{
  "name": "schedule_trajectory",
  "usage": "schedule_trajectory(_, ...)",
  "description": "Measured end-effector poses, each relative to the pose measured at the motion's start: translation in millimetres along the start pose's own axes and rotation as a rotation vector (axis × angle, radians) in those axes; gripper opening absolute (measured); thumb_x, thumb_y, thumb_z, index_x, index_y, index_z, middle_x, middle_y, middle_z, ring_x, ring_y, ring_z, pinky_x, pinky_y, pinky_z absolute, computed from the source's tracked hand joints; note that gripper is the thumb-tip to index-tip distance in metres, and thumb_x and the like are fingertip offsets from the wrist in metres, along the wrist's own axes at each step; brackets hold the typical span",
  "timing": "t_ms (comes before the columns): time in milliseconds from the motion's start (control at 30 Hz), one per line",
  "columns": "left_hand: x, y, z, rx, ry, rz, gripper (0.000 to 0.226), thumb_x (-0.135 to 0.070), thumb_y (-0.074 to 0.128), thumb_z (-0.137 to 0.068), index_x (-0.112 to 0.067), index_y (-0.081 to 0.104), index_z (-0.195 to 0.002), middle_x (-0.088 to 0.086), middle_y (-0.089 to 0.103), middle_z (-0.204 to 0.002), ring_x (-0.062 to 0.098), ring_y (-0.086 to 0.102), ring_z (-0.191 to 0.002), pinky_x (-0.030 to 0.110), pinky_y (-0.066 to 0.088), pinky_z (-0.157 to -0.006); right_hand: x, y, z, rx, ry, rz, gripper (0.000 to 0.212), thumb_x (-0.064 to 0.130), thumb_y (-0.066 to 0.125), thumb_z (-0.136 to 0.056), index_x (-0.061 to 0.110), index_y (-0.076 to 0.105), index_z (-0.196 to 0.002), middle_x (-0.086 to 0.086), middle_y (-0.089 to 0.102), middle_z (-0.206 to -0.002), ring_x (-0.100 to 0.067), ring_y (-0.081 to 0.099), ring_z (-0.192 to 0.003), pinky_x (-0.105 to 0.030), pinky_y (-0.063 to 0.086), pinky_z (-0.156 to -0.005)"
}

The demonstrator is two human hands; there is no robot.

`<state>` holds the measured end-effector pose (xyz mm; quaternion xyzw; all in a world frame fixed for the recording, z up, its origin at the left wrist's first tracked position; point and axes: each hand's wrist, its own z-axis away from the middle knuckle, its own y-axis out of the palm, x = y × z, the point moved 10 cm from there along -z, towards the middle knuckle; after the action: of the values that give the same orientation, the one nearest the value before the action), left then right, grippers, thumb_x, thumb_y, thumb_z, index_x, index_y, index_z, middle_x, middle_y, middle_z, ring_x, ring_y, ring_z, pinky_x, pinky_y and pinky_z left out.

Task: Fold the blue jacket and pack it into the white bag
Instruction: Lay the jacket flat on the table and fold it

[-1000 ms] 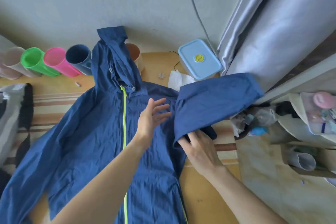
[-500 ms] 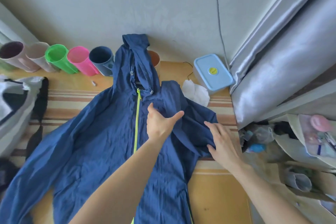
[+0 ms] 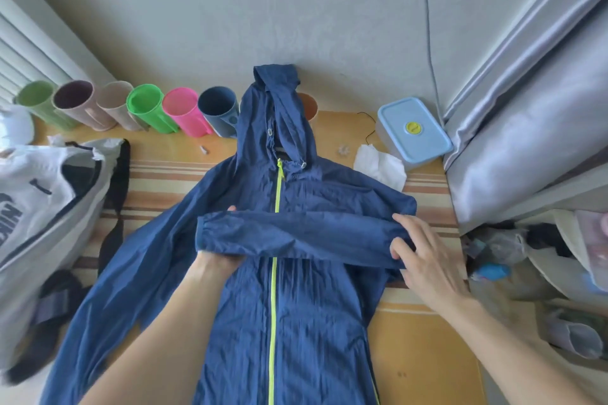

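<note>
The blue jacket [image 3: 296, 312] lies front up on the table, its lime zipper running down the middle and its hood propped against the wall. Its right sleeve is folded flat across the chest. My left hand [image 3: 215, 261] grips that sleeve near the cuff, mostly hidden under the cloth. My right hand [image 3: 422, 256] holds the sleeve's fold at the right shoulder, fingers pressed on the fabric. The other sleeve stretches down to the lower left. The white bag [image 3: 42, 194] with black straps lies at the left edge.
A row of coloured cups [image 3: 148, 112] stands along the wall at the back left. A light blue lidded box [image 3: 413, 131] and a white tissue [image 3: 380, 166] sit at the back right. A grey curtain [image 3: 526, 108] and cluttered items [image 3: 526, 256] bound the right side.
The right sleeve, bunched at the shoulder before, now lies straight across the chest. My left hand moved left with the cuff. The view shifted left, showing more cups and the bag.
</note>
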<state>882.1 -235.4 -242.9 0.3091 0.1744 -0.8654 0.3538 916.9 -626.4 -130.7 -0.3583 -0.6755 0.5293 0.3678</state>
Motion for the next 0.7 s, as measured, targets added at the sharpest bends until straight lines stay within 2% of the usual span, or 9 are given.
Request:
schedule_trajectory(33,20,-1,2,0.193,-0.124,0.103,0.045,-0.031,0.022,-0.111,-0.011,0.062,-0.116,0.007,0.071,-0.109,0.022,0.067,-0.106,0.036,0.050,-0.103,1,8,9,0.030,0.006,0.018,0.028,-0.012,0.069,-0.066,0.007,0.063,-0.085,-0.022,0.054,-0.142,-0.040,0.054,-0.128,-0.041,0.052,-0.091)
schedule_trajectory(67,32,-7,28,0.275,-0.324,0.348,0.052,-0.050,0.036,-0.105,-0.010,0.063,-0.122,0.013,0.071,-0.120,0.030,0.065,-0.117,0.043,0.046,-0.110,-4,14,19,0.050,0.063,0.018,0.029,-0.007,0.072,-0.068,0.008,0.065,-0.092,-0.022,0.052,-0.143,-0.041,0.053,-0.128,-0.044,0.051,-0.095)
schedule_trajectory(133,34,-18,33,0.287,-0.356,0.195,0.079,-0.077,0.047,-0.087,-0.010,0.066,-0.125,0.019,0.072,-0.124,0.039,0.063,-0.122,0.054,0.041,-0.114,-29,18,36,0.045,0.316,-0.079,0.040,0.002,0.081,-0.066,0.008,0.065,-0.103,-0.020,0.054,-0.133,-0.041,0.057,-0.115,-0.049,0.052,-0.090)
schedule_trajectory(167,31,-18,31,0.353,-0.339,0.155,0.079,-0.079,0.056,-0.081,-0.014,0.069,-0.124,0.016,0.074,-0.122,0.037,0.065,-0.120,0.054,0.043,-0.113,-41,18,45,0.014,0.439,-0.141,0.045,0.004,0.085,-0.065,0.008,0.064,-0.105,-0.017,0.056,-0.123,-0.039,0.060,-0.103,-0.049,0.055,-0.079)
schedule_trajectory(233,27,-16,31,0.319,-0.265,-0.032,0.056,-0.061,0.075,-0.081,-0.018,0.073,-0.118,0.009,0.078,-0.117,0.030,0.071,-0.110,0.050,0.050,-0.106,-47,18,52,-0.044,0.526,-0.222,0.043,-0.003,0.084,-0.066,0.012,0.062,-0.100,-0.008,0.058,-0.101,-0.031,0.062,-0.081,-0.040,0.053,-0.062)
schedule_trajectory(367,-19,-14,21,0.193,-0.025,0.016,0.015,-0.017,0.074,-0.092,-0.011,0.073,-0.106,0.011,0.078,-0.111,0.025,0.074,-0.097,0.039,0.058,-0.086,-46,0,42,-0.187,0.425,-0.214,0.033,-0.017,0.067,-0.070,0.005,0.070,-0.095,-0.007,0.062,-0.093,-0.028,0.061,-0.083,-0.041,0.054,-0.072)
schedule_trajectory(500,-30,-12,19,0.180,0.066,-0.151,0.007,-0.013,0.066,-0.098,-0.016,0.073,-0.100,0.009,0.076,-0.107,0.021,0.071,-0.090,0.036,0.056,-0.079,-46,23,41,0.149,0.423,-0.202,0.048,0.001,0.069,-0.068,0.013,0.072,-0.114,-0.002,0.064,-0.111,-0.029,0.063,-0.101,-0.045,0.057,-0.079)
schedule_trajectory(633,-32,-28,14,0.084,0.148,-0.348,0.009,-0.013,0.071,-0.092,-0.016,0.071,-0.101,0.008,0.076,-0.105,0.027,0.072,-0.096,0.046,0.059,-0.089,-53,2,12,0.032,0.384,-0.385,0.059,0.014,0.066,-0.075,0.017,0.058,-0.133,-0.001,0.054,-0.140,-0.019,0.053,-0.126,-0.040,0.046,-0.103)
schedule_trajectory(700,-37,-30,15,0.062,0.190,-0.412,0.011,-0.021,0.074,-0.090,-0.018,0.072,-0.101,0.003,0.076,-0.101,0.025,0.071,-0.096,0.047,0.058,-0.091,-52,8,-17,0.186,0.330,-0.364,0.069,0.020,0.071,-0.087,0.025,0.041,-0.149,0.010,0.051,-0.142,-0.010,0.060,-0.112,-0.032,0.049,-0.095)
